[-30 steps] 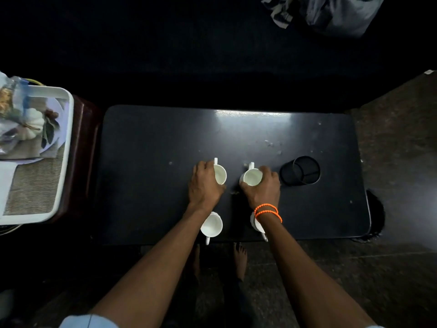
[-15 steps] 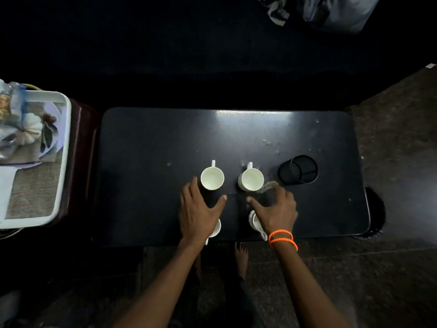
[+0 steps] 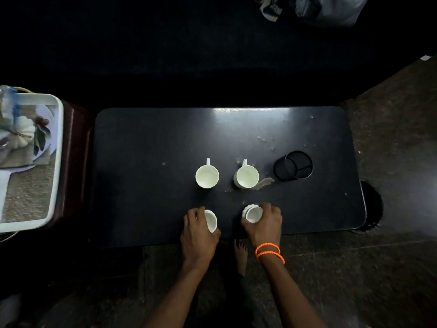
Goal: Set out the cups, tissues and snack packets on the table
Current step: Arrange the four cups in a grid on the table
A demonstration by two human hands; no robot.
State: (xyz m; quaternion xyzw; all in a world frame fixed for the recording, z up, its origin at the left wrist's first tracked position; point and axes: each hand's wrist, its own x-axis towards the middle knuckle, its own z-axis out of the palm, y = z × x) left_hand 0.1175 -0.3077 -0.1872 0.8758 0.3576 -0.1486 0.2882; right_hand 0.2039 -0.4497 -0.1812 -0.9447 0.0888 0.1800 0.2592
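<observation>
Two white cups stand upright mid-table with handles pointing away: the far left cup [image 3: 207, 176] and the far right cup [image 3: 246, 177]. Nearer the front edge, my left hand [image 3: 198, 235] grips the near left cup [image 3: 211, 220], which is tilted. My right hand [image 3: 264, 224] grips the near right cup [image 3: 253, 213], also tilted. The black table [image 3: 146, 166] holds all of them. A white tray [image 3: 55, 162] on the left carries a clear snack packet [image 3: 7, 100] and folded tissue paper [image 3: 21, 136].
A black mesh holder [image 3: 294, 165] stands right of the far cups, beside a smear on the tabletop. The tray rests on a dark red stool [image 3: 75, 162]. A grey bag [image 3: 331, 8] lies beyond the table. My bare foot [image 3: 240, 254] shows below the front edge.
Both hands let go of the two far cups, drew back toward the front edge and closed on the two near cups.
</observation>
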